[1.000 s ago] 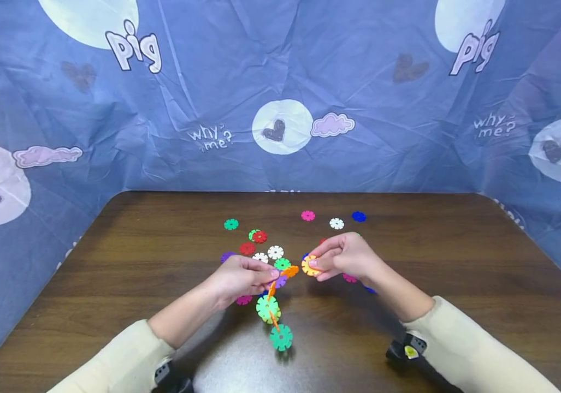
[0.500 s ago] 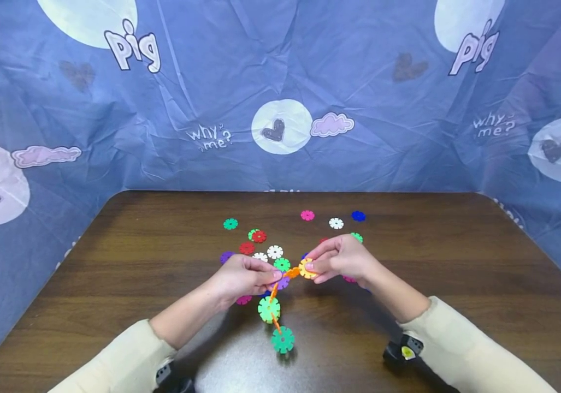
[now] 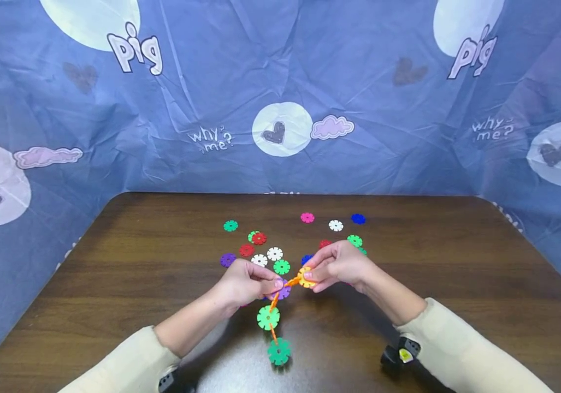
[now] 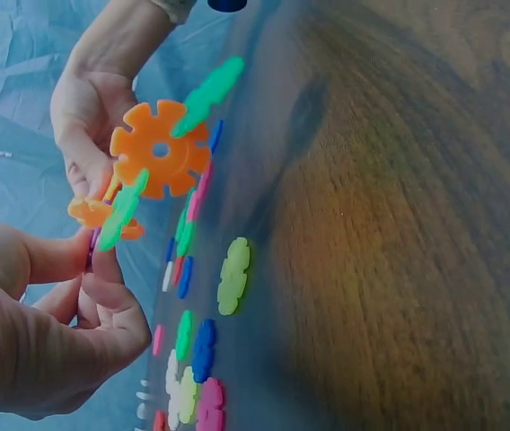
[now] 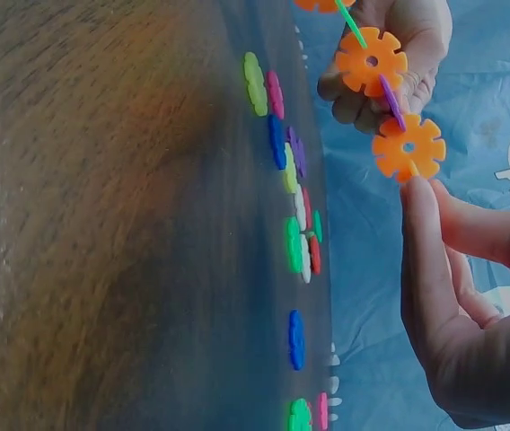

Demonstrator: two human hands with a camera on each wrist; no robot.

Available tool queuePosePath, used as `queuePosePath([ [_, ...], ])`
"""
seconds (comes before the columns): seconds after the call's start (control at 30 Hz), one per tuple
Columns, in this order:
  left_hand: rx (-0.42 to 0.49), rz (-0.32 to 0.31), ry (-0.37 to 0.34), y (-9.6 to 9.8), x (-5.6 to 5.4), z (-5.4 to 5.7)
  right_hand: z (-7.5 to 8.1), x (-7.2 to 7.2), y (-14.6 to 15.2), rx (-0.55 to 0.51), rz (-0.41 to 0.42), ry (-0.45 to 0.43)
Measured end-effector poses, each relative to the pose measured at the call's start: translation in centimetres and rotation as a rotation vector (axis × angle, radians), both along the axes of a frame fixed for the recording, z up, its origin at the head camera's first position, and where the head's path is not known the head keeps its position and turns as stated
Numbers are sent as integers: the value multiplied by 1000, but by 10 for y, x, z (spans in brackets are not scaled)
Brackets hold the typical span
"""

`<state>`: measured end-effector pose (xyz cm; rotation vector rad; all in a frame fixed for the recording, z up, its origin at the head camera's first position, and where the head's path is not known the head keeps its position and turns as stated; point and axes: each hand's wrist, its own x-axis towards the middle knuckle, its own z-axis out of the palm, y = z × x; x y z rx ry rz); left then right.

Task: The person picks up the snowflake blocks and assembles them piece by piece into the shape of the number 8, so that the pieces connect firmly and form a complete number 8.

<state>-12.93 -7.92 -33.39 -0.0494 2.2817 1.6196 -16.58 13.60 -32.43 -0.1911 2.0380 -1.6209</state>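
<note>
A chain of notched plastic discs hangs between the hands. My left hand pinches its purple disc between thumb and fingers. From there the chain runs down through orange discs and a light green disc to a green disc at its lower end. My right hand pinches a yellow-orange disc. That disc meets the edge of the orange disc beside the purple one; how deep the slots engage is hard to tell. In the left wrist view, another orange disc faces the camera.
Loose discs lie on the brown wooden table behind the hands, among them a white disc, a pink disc and a blue disc. A blue printed cloth hangs behind the table.
My right hand has moved left and slightly down, bringing the yellow-orange disc from apart to against the orange disc. My left hand keeps its pinch and has shifted slightly right and down.
</note>
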Motion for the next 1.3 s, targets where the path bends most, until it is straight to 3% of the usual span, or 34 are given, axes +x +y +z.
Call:
queuePosePath([
  [0.3,-2,-49,28,-1,-1,0,-5,2,-3,3,27,-49],
  [0.43,26,4,-11,0,-4,-1,-6,2,-1,-36,-37,-62],
  [0.6,143,49,-64,1,-6,-1,-6,0,2,-121,-106,-64],
  [0.8,305,13,-128,1,1,1,-5,-2,4,-186,-122,-89],
  [0.9,345,-20,-162,0,6,1,-4,-2,3,-192,-122,-123],
  [1.03,318,-63,-169,0,9,0,-6,-1,1,-174,-106,-169],
  [1.17,262,-58,-144,-1,7,-2,-7,0,-1,-140,-44,-193],
  [1.3,263,-55,-133,-2,4,-2,-9,1,-2,-105,34,-201],
])
